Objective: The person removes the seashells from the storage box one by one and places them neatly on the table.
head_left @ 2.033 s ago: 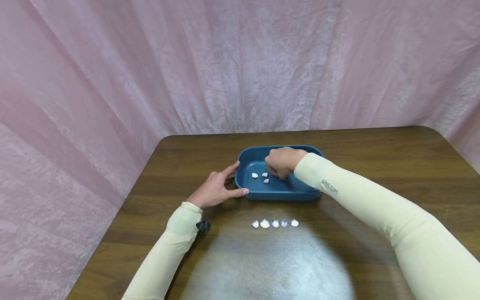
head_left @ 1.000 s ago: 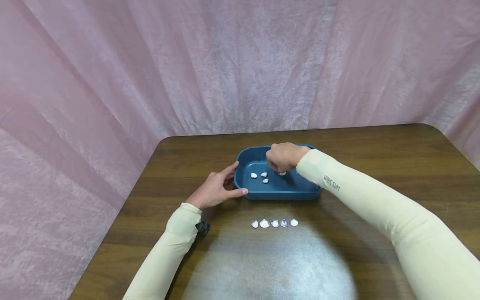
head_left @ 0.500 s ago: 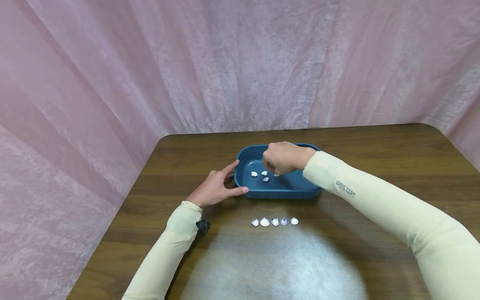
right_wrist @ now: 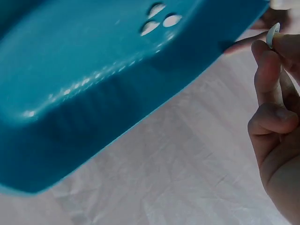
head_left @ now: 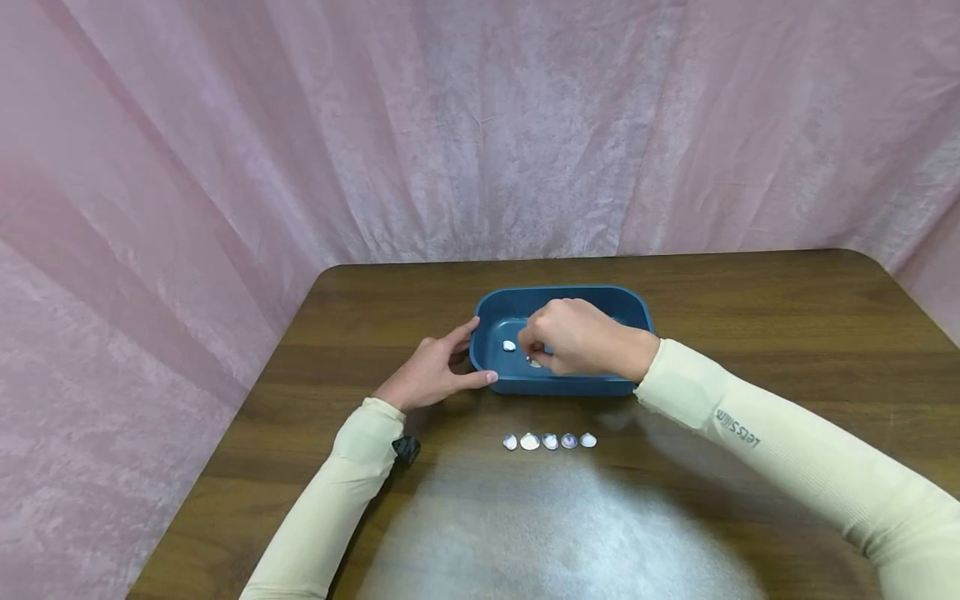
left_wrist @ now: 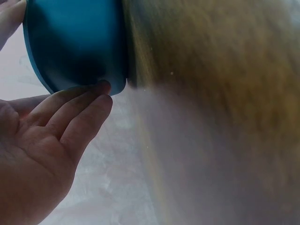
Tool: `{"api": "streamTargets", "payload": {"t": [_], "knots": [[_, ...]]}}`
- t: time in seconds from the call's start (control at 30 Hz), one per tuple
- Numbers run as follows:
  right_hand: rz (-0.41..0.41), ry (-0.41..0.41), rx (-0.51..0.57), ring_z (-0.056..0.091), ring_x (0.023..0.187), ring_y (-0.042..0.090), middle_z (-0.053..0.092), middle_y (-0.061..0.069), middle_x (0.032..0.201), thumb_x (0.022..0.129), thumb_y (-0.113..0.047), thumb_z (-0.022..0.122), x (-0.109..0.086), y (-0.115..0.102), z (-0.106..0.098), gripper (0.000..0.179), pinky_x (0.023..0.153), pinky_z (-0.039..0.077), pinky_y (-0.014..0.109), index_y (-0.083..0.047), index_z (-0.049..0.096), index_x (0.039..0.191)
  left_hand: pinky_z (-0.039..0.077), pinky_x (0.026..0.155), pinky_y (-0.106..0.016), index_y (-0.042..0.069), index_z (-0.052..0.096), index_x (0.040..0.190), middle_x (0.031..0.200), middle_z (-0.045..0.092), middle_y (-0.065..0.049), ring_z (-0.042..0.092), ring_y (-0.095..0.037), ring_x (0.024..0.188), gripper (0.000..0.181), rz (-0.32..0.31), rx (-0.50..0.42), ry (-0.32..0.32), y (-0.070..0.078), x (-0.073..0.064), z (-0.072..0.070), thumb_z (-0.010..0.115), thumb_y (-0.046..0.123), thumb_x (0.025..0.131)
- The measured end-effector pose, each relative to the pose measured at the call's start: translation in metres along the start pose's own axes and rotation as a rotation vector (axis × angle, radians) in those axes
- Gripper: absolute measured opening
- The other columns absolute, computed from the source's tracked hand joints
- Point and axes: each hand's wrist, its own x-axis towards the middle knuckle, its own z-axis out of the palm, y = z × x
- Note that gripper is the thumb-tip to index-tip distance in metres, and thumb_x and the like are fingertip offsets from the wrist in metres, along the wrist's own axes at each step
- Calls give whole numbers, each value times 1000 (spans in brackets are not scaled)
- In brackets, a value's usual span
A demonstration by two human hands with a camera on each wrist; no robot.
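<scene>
My left hand (head_left: 431, 375) rests against the left end of a blue plastic bin (head_left: 562, 387), thumb at the near corner and straight fingers along the outer wall. In the left wrist view, those fingers (left_wrist: 86, 122) touch the bin's outside. Over the bin, my right hand (head_left: 573, 337) pinches a small white seashell (right_wrist: 272, 35) between thumb and fingertips. Three more seashells (right_wrist: 172, 20) lie on the bin floor in the right wrist view. From the head view one seashell (head_left: 509, 346) shows plainly on the floor; my right hand covers much of the rest.
On the wooden table (head_left: 787, 333), in front of the bin, several seashells (head_left: 550, 442) lie in a straight row, some with purple insides. A pink velvet curtain (head_left: 480, 133) hangs behind the table and at its sides. A black strap piece (head_left: 407, 450) sits at my left wrist.
My right hand has moved from the bin's middle towards its near left side, carrying the pinched seashell. The left hand and the row of seashells have stayed put.
</scene>
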Motion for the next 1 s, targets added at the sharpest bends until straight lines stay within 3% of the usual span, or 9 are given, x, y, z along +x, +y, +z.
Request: {"api": "streamTargets", "payload": {"t": [0.4,0.67,1.0], "knots": [[7,-36,201,60,66,5,63,-12,66,80,-7,78,-17,-27,12,17,61,49,19,-20,72,70,48,111,-39,16,23,161,151,52,-10,54,-19,138,102,26,11,18,-1,2,2,74,59,84],[28,-149,303,55,58,-8,67,-13,63,82,-6,74,-15,-43,30,17,59,49,15,-18,74,71,49,110,-39,16,23,161,151,53,-10,55,-19,136,102,29,5,13,-1,2,1,74,58,84],[41,-221,260,58,60,-5,71,-13,67,81,-10,79,-10,-59,51,12,58,50,16,-19,78,73,48,112,-41,15,23,161,152,52,-11,54,-19,138,103,18,3,14,0,1,1,75,58,83]]}}
